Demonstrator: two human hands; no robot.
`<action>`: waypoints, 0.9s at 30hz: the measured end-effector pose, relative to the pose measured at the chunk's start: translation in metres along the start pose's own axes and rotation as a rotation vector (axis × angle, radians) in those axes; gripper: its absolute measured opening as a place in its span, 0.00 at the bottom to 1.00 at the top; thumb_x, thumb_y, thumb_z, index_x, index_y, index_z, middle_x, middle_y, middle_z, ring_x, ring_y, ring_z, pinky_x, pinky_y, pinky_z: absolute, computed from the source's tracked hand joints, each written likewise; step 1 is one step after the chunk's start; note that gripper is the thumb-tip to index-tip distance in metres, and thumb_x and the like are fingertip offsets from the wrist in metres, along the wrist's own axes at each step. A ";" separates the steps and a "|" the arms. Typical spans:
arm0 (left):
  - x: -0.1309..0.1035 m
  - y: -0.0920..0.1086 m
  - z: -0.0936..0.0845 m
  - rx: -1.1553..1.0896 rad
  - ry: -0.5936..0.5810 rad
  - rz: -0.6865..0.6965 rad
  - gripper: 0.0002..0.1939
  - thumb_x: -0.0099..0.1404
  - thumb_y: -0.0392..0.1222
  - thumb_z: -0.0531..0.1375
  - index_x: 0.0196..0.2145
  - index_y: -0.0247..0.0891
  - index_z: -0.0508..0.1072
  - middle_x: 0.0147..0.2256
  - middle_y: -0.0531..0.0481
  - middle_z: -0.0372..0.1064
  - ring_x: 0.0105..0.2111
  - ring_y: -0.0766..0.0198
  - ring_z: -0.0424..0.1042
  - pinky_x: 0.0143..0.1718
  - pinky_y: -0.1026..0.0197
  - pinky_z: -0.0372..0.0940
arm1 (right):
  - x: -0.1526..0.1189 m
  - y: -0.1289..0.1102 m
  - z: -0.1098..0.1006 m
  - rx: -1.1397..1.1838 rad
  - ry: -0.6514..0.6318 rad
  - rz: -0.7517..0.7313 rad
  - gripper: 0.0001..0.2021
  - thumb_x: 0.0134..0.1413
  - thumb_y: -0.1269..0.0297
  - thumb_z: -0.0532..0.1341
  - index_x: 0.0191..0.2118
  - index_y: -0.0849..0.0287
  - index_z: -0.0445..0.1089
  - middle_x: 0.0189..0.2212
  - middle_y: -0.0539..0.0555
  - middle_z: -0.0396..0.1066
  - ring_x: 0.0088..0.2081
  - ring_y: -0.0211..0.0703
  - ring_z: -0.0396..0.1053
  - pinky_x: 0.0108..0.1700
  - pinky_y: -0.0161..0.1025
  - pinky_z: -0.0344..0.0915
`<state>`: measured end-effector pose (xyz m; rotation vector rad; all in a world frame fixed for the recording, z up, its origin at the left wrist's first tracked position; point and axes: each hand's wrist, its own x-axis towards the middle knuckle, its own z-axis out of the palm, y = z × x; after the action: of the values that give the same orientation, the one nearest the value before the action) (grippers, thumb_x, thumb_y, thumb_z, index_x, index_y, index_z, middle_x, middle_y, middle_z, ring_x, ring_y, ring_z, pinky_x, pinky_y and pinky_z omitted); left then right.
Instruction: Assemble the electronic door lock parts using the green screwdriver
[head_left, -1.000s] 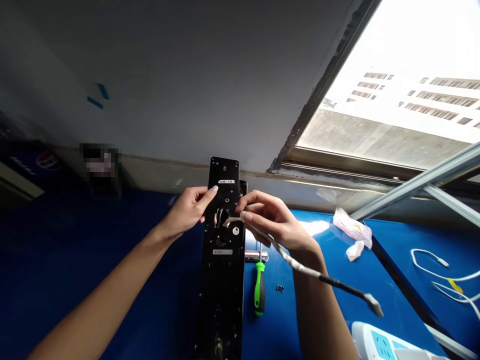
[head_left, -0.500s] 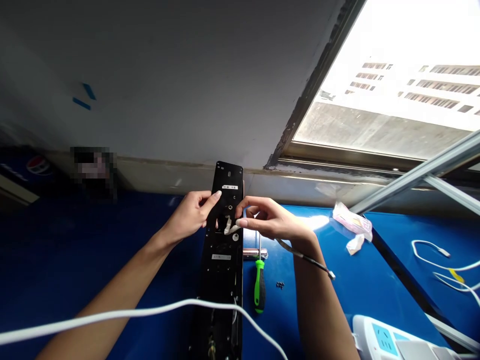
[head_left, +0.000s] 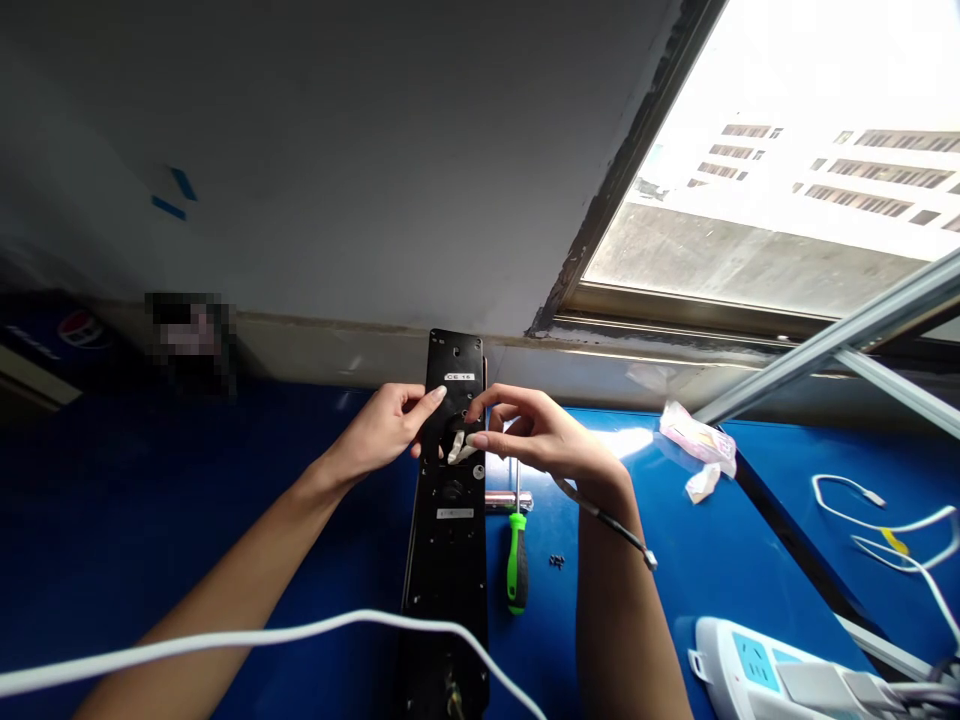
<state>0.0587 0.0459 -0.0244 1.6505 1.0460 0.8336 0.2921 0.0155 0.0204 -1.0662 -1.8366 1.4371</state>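
Note:
A long black metal panel (head_left: 450, 555) stands in front of me, with a white "CE 15" label (head_left: 459, 377) near its top. My left hand (head_left: 386, 430) grips its left edge, thumb on the front face and fingers behind. From an opening in the panel comes a whitish wrapped strip of cable (head_left: 455, 447). My right hand (head_left: 532, 430) has its thumb at the strip's end and its fingers curled round. Below that palm, a dark lead (head_left: 611, 522) ending in a small white connector (head_left: 650, 560) hangs across the wrist; its join inside the hand is hidden.
Right of the panel lie a green-and-black screwdriver (head_left: 517, 565), a shiny cylinder (head_left: 506, 501) and several small black screws (head_left: 556, 562). A white cord (head_left: 300, 632) crosses in front. Farther right are a tissue pack (head_left: 697, 440), a power strip (head_left: 720, 660) and a metal frame (head_left: 832, 345).
The panel's lower part has shifted slightly right and its tilt has changed a little. My right hand has moved slightly left with the strip. The view has shifted a little.

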 end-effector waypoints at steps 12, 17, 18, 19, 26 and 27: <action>0.002 -0.006 -0.009 0.102 -0.060 -0.052 0.25 0.71 0.61 0.59 0.30 0.36 0.75 0.25 0.53 0.73 0.15 0.71 0.66 0.18 0.68 0.59 | -0.001 0.002 0.001 -0.200 -0.042 0.033 0.16 0.59 0.50 0.70 0.43 0.56 0.74 0.22 0.42 0.61 0.24 0.30 0.55 0.26 0.29 0.52; 0.000 -0.007 -0.009 0.089 -0.064 -0.063 0.20 0.71 0.61 0.60 0.41 0.39 0.71 0.21 0.57 0.72 0.13 0.68 0.66 0.17 0.68 0.58 | 0.004 0.008 -0.001 -0.220 -0.009 0.040 0.17 0.57 0.50 0.71 0.41 0.56 0.69 0.24 0.43 0.66 0.25 0.31 0.61 0.26 0.29 0.56; 0.000 -0.007 -0.008 0.098 -0.050 -0.062 0.20 0.71 0.61 0.61 0.42 0.40 0.70 0.20 0.58 0.71 0.13 0.68 0.66 0.17 0.68 0.58 | 0.006 0.009 -0.001 -0.226 0.003 0.032 0.18 0.58 0.49 0.71 0.41 0.56 0.69 0.25 0.43 0.68 0.26 0.32 0.63 0.27 0.29 0.58; -0.001 -0.007 -0.006 0.109 -0.036 -0.063 0.20 0.71 0.61 0.61 0.43 0.41 0.69 0.19 0.59 0.70 0.13 0.67 0.67 0.17 0.67 0.58 | 0.008 0.010 0.001 -0.231 0.018 0.019 0.18 0.58 0.48 0.70 0.42 0.55 0.69 0.25 0.44 0.70 0.26 0.33 0.65 0.27 0.29 0.59; -0.004 -0.001 0.000 0.222 0.045 -0.069 0.19 0.71 0.60 0.59 0.44 0.42 0.65 0.18 0.59 0.72 0.16 0.61 0.75 0.22 0.65 0.61 | 0.021 0.013 0.014 -0.269 0.093 -0.119 0.13 0.62 0.53 0.68 0.42 0.58 0.80 0.29 0.49 0.78 0.29 0.34 0.72 0.31 0.30 0.63; -0.005 0.000 0.000 0.224 0.052 -0.076 0.19 0.71 0.60 0.59 0.44 0.42 0.65 0.19 0.59 0.73 0.16 0.61 0.75 0.22 0.65 0.61 | 0.022 0.013 0.014 -0.262 0.100 -0.125 0.13 0.61 0.53 0.69 0.40 0.59 0.81 0.31 0.50 0.79 0.31 0.35 0.73 0.32 0.30 0.64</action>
<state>0.0565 0.0416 -0.0241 1.7708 1.2677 0.7337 0.2724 0.0283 0.0037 -1.1033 -2.0186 1.0728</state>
